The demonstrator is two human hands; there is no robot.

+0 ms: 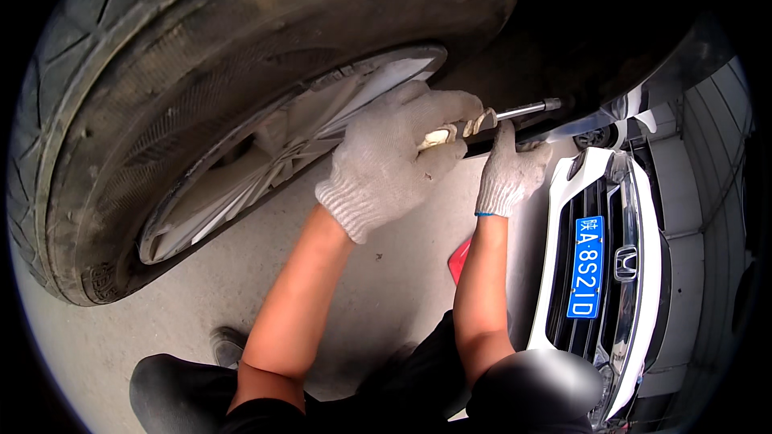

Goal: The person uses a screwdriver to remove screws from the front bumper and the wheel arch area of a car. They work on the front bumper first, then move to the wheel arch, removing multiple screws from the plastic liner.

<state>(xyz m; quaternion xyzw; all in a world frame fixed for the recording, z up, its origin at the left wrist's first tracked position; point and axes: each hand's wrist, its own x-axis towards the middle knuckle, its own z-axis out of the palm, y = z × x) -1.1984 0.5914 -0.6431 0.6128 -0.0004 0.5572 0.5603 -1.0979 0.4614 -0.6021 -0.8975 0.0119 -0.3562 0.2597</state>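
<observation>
My left hand, in a white knit glove, is closed around the handle end of a tool with a straight metal shaft. The shaft points right into the dark wheel arch; its tip is lost in shadow and the tool's exact kind is unclear. My right hand, gloved the same way, is just below the shaft at the lower body edge. One digit points up close to the shaft, apart from the other fingers, which are partly hidden. Left of both hands looms a large tyre with a silver alloy rim.
At the right stands a white car with a dark grille and a blue plate. A red object lies on the grey concrete floor, partly behind my right forearm. A dark shoe shows at lower left. The dark body panel overhangs at upper right.
</observation>
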